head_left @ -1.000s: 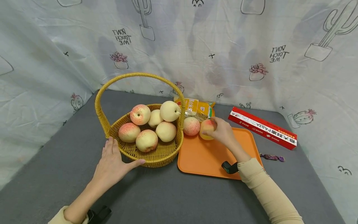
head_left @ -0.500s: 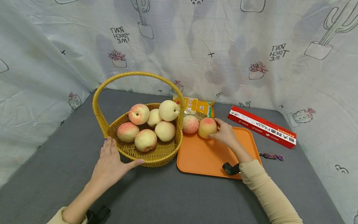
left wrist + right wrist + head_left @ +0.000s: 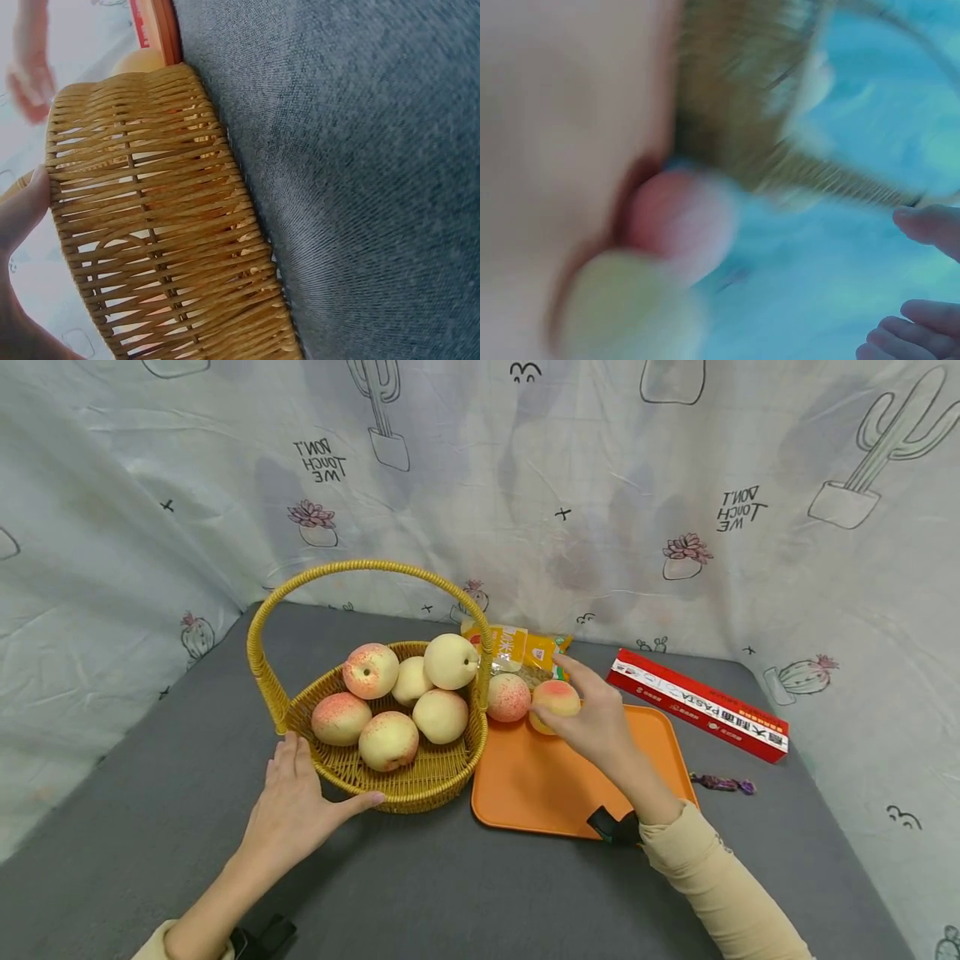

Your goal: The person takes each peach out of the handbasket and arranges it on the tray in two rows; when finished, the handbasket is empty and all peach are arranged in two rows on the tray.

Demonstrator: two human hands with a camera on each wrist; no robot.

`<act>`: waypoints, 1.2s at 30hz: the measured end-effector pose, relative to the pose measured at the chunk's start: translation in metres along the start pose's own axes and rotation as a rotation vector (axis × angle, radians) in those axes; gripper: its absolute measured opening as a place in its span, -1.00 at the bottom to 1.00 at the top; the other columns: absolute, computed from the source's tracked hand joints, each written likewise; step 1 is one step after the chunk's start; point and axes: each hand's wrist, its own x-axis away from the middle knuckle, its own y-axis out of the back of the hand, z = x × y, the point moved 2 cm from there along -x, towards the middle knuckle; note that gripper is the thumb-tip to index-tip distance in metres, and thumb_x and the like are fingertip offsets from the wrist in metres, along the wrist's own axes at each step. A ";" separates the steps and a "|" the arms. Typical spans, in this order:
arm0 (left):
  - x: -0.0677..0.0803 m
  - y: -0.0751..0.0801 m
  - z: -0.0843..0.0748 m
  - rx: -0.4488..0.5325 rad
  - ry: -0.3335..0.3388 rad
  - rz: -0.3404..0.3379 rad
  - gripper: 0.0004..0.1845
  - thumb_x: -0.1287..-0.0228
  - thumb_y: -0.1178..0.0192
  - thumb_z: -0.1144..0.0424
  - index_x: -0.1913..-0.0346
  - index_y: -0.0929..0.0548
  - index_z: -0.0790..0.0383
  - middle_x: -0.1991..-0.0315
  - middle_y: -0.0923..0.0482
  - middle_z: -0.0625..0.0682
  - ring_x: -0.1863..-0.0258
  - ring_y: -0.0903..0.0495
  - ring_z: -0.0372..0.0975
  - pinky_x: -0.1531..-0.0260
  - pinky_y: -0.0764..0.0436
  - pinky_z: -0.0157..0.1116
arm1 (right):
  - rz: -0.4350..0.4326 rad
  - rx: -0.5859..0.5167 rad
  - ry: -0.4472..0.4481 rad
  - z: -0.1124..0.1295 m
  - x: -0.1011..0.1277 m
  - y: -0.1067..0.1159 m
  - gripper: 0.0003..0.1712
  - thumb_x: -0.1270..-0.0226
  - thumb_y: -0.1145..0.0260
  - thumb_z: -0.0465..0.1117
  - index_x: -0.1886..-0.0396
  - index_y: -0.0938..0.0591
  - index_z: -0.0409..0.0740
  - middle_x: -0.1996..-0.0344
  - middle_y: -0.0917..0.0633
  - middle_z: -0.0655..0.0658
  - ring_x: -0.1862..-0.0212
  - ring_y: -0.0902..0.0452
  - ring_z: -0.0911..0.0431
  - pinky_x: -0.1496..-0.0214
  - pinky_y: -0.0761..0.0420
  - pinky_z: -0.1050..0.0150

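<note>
A yellow wicker basket (image 3: 427, 796) with a tall handle holds several peaches (image 3: 388, 741). My left hand (image 3: 288, 818) rests against its near left side with the fingers fairly straight; the thumb touches the rim, as the left wrist view of the basket (image 3: 165, 217) also shows. Two more peaches, a red-speckled one (image 3: 508, 697) and a yellow one with a red top (image 3: 558, 692), sit side by side on the far left of an orange tray (image 3: 517, 789). Over the tray, beside the yellow peach, my right hand (image 3: 600, 727) has its fingers spread. The right wrist view is blurred, its fingers (image 3: 930, 225) apart from both peaches.
Behind the tray lies a yellow food packet (image 3: 536, 652), partly hidden by the peaches. A red pasta box (image 3: 701, 706) is at the far right, with a small purple wrapped candy (image 3: 722, 783) in front of it. A printed curtain (image 3: 510, 485) hangs along the table's back.
My right hand has let go of the yellow peach, spreading its fingers and lifting off it. The peach stays beside the red-speckled one. My left hand keeps its place at the basket.
</note>
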 end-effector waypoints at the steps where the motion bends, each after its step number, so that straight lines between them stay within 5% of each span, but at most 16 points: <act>1: 0.000 0.000 0.000 0.000 0.000 0.001 0.48 0.04 -0.25 -0.48 -0.40 0.29 0.71 -0.43 0.41 0.59 -0.37 0.23 0.46 -0.22 -0.05 0.37 | -0.020 -0.015 0.056 0.010 0.000 0.000 -0.26 0.09 -0.59 -0.36 -0.17 -0.55 -0.43 -0.11 -0.60 -0.37 -0.15 -0.53 -0.21 -0.12 -0.55 -0.10; 5: 0.001 -0.002 0.000 0.012 -0.004 -0.004 0.48 0.04 -0.26 -0.47 -0.40 0.29 0.71 -0.43 0.40 0.59 -0.39 0.26 0.43 -0.25 -0.02 0.34 | -0.026 -0.072 0.237 0.044 -0.003 -0.009 -0.29 0.15 -0.62 -0.34 -0.10 -0.60 -0.41 -0.02 -0.67 -0.32 -0.09 -0.60 -0.14 -0.11 -0.58 -0.03; 8: 0.001 -0.002 0.000 0.019 -0.005 -0.013 0.48 0.05 -0.28 -0.46 -0.41 0.27 0.70 -0.43 0.38 0.59 -0.39 0.25 0.43 -0.25 -0.03 0.34 | 0.082 -0.090 0.271 0.063 -0.005 -0.024 -0.25 0.13 -0.64 -0.28 -0.14 -0.59 -0.39 -0.07 -0.65 -0.30 -0.13 -0.57 -0.11 -0.16 -0.55 0.02; 14: 0.002 0.000 -0.003 0.017 -0.018 -0.035 0.46 0.05 -0.29 -0.45 -0.40 0.21 0.73 -0.42 0.34 0.60 -0.38 0.20 0.44 -0.26 -0.04 0.33 | 0.490 0.006 0.096 0.084 -0.030 -0.059 -0.10 -0.14 -0.51 -0.19 -0.43 -0.31 -0.31 -0.42 -0.30 -0.25 -0.41 -0.22 -0.11 -0.29 -0.43 -0.02; 17: 0.001 -0.001 -0.004 0.022 -0.017 -0.033 0.46 0.05 -0.28 -0.46 -0.40 0.21 0.73 -0.42 0.34 0.60 -0.38 0.20 0.44 -0.26 -0.03 0.33 | 0.605 0.078 0.006 0.086 -0.049 -0.074 -0.03 -0.22 -0.44 -0.23 -0.51 -0.12 -0.27 -0.51 -0.08 -0.24 -0.48 -0.05 -0.10 -0.10 -0.55 0.03; 21: 0.002 -0.002 -0.005 0.030 -0.011 -0.024 0.46 0.06 -0.28 -0.45 -0.40 0.21 0.73 -0.43 0.35 0.59 -0.39 0.23 0.42 -0.29 0.00 0.31 | 0.618 0.167 -0.068 0.081 -0.068 -0.091 0.00 -0.24 -0.41 -0.32 -0.52 -0.02 -0.33 -0.52 0.04 -0.30 -0.52 0.13 -0.14 -0.26 -0.45 0.04; 23: 0.003 -0.001 -0.005 0.029 -0.011 -0.028 0.46 0.05 -0.29 -0.45 -0.39 0.21 0.74 -0.43 0.35 0.60 -0.40 0.23 0.42 -0.29 0.01 0.30 | 0.610 0.206 -0.101 0.078 -0.074 -0.099 0.01 -0.23 -0.40 -0.34 -0.52 0.01 -0.36 -0.51 0.07 -0.35 -0.53 0.24 -0.17 -0.44 -0.19 -0.05; 24: 0.003 -0.001 -0.004 0.029 -0.012 -0.030 0.46 0.05 -0.29 -0.44 -0.39 0.21 0.75 -0.42 0.35 0.60 -0.40 0.24 0.41 -0.30 0.02 0.30 | 0.611 0.224 -0.121 0.076 -0.076 -0.103 0.03 -0.23 -0.41 -0.34 -0.52 0.03 -0.38 -0.51 0.09 -0.38 -0.52 0.27 -0.19 -0.47 -0.03 -0.09; 28: 0.004 0.001 -0.004 0.032 -0.025 -0.044 0.46 0.06 -0.29 -0.45 -0.38 0.20 0.76 -0.41 0.34 0.62 -0.40 0.24 0.41 -0.31 0.04 0.28 | 0.618 0.300 -0.216 0.073 -0.085 -0.115 0.09 -0.26 -0.41 -0.18 -0.50 0.10 -0.44 -0.48 0.12 -0.47 -0.51 0.30 -0.28 -0.48 0.07 -0.16; 32: 0.004 0.002 -0.003 0.039 -0.044 -0.058 0.47 0.07 -0.29 -0.46 -0.38 0.18 0.77 -0.41 0.31 0.62 -0.41 0.23 0.39 -0.33 0.06 0.26 | 0.630 0.410 -0.268 0.072 -0.090 -0.121 0.12 -0.28 -0.39 -0.01 -0.48 0.09 -0.49 -0.45 0.07 -0.54 -0.47 0.18 -0.37 -0.47 -0.06 -0.11; 36: 0.004 0.002 -0.003 0.038 -0.042 -0.055 0.47 0.08 -0.28 -0.48 -0.38 0.18 0.76 -0.42 0.32 0.62 -0.41 0.23 0.40 -0.32 0.04 0.27 | 0.618 0.627 -0.146 0.072 -0.091 -0.124 -0.03 -0.30 -0.35 -0.06 -0.40 -0.08 -0.57 -0.34 -0.21 -0.55 -0.39 -0.16 -0.30 -0.37 -0.32 0.05</act>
